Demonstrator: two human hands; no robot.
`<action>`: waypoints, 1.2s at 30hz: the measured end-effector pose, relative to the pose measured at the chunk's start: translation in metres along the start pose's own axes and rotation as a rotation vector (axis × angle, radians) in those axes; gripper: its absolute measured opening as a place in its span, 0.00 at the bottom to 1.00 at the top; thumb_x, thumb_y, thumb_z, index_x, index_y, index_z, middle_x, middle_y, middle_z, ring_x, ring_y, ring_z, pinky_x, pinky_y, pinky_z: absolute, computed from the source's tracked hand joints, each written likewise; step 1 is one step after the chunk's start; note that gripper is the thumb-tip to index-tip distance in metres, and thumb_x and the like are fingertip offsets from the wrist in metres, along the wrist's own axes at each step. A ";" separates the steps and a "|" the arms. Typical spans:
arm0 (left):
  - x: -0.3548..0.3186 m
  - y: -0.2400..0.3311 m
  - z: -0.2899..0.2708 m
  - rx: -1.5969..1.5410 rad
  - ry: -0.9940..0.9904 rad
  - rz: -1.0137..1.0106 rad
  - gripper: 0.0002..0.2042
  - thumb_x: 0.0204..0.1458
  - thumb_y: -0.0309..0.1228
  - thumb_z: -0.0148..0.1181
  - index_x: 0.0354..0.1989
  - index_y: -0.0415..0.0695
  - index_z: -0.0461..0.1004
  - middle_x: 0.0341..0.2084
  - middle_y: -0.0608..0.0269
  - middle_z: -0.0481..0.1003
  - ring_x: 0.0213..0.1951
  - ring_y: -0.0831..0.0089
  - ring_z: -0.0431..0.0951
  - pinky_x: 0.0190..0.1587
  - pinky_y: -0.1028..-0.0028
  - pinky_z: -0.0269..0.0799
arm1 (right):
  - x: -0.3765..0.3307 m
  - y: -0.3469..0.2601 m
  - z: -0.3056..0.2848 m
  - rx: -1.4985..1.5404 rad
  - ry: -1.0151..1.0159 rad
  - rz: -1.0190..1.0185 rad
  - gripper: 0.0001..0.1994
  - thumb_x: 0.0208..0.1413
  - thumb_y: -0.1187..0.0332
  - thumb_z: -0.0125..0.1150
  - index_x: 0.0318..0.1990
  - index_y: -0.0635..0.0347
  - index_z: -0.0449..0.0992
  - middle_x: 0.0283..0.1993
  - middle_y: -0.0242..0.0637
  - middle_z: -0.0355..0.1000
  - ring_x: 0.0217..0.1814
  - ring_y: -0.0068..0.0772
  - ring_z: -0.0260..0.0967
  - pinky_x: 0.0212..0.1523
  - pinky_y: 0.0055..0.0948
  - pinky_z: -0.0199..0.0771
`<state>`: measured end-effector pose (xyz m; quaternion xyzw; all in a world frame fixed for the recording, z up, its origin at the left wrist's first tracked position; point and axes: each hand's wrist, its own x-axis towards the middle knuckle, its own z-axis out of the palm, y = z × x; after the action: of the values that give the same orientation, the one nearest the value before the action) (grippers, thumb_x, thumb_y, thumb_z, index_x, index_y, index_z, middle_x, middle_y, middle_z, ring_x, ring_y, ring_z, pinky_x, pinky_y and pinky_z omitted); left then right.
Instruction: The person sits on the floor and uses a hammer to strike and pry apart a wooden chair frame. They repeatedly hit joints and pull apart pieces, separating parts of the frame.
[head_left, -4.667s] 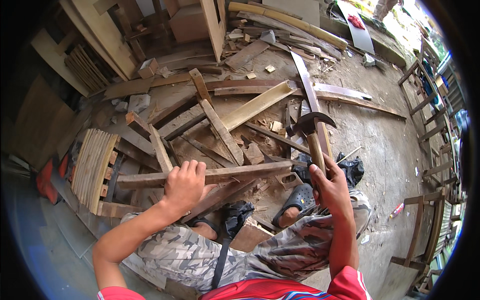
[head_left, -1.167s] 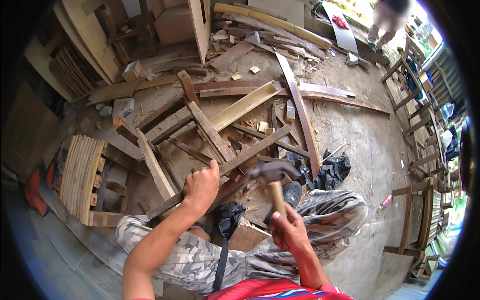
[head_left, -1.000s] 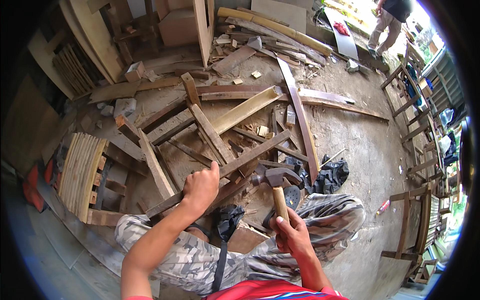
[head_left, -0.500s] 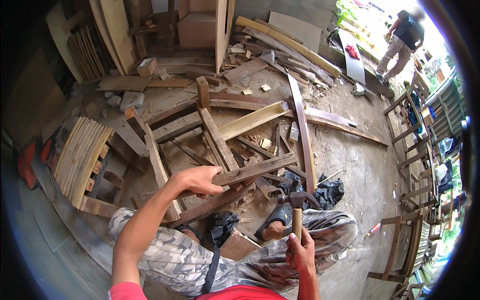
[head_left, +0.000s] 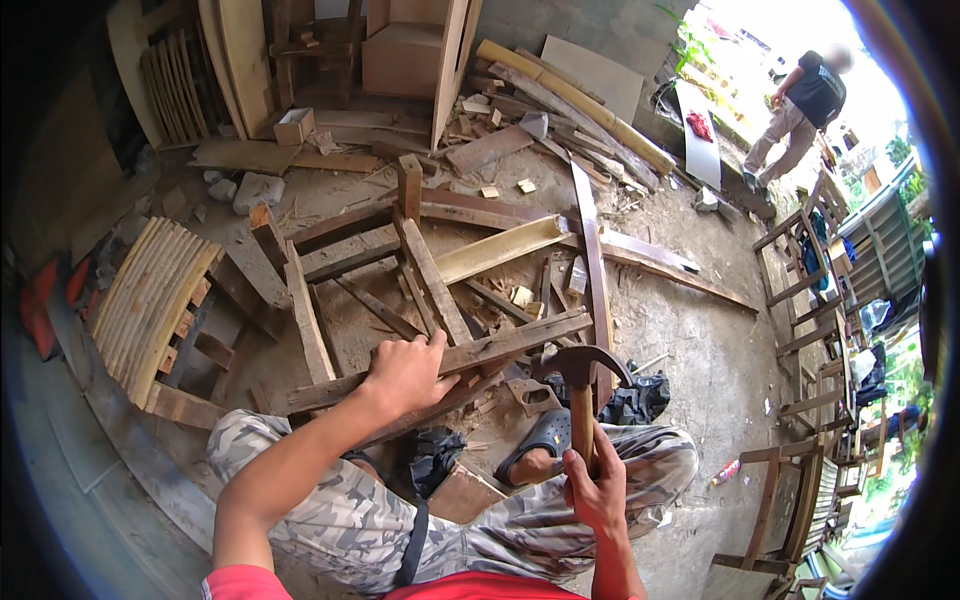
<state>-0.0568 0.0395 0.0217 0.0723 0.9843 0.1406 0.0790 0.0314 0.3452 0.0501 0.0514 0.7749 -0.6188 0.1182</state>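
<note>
My right hand (head_left: 598,482) is wrapped round the wooden handle of a claw hammer (head_left: 583,415). The hammer stands head up, to the right of a wooden frame. Across the near side of that frame (head_left: 318,325) runs a wooden bar (head_left: 510,342). My left hand (head_left: 408,375) lies over the bar and grips it near its middle; some fingers are hidden behind the wood. The frame's rails and legs look like part of a chair or stool. Below the bar, a second rail shows partly.
A slatted wooden piece (head_left: 155,305) stands at left. Long planks (head_left: 594,260) and a yellowish board (head_left: 505,250) lie beyond the frame. Black plastic bags (head_left: 640,398) lie near my foot. Chair frames (head_left: 800,500) line the right side. Another person (head_left: 805,110) stands far right.
The hammer has come up and a little left, nearer the bar's right end. My left hand has shifted slightly along the bar, and more of the bar's left end shows.
</note>
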 end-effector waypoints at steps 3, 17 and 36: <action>0.004 -0.003 0.010 0.021 0.015 0.012 0.23 0.50 0.40 0.66 0.47 0.35 0.71 0.28 0.41 0.81 0.37 0.46 0.84 0.40 0.52 0.79 | 0.010 -0.013 0.006 -0.268 0.013 -0.205 0.28 0.61 0.73 0.62 0.69 0.63 0.64 0.38 0.44 0.78 0.32 0.28 0.77 0.35 0.27 0.76; 0.007 -0.002 0.013 -0.009 0.024 -0.030 0.11 0.48 0.24 0.59 0.40 0.35 0.70 0.24 0.39 0.80 0.33 0.43 0.84 0.37 0.51 0.80 | 0.034 -0.072 0.023 -0.667 -0.141 -0.377 0.32 0.59 0.72 0.64 0.71 0.60 0.61 0.36 0.56 0.76 0.35 0.53 0.78 0.36 0.40 0.75; 0.005 -0.006 0.017 -0.023 0.031 -0.016 0.10 0.47 0.23 0.58 0.39 0.34 0.70 0.23 0.37 0.79 0.31 0.42 0.84 0.36 0.51 0.80 | 0.026 -0.104 0.023 -0.540 -0.036 -0.453 0.32 0.61 0.70 0.63 0.71 0.59 0.60 0.41 0.53 0.78 0.35 0.48 0.81 0.37 0.36 0.77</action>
<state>-0.0593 0.0395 0.0032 0.0612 0.9842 0.1524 0.0657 -0.0146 0.2972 0.1374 -0.1660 0.9001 -0.4027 0.0010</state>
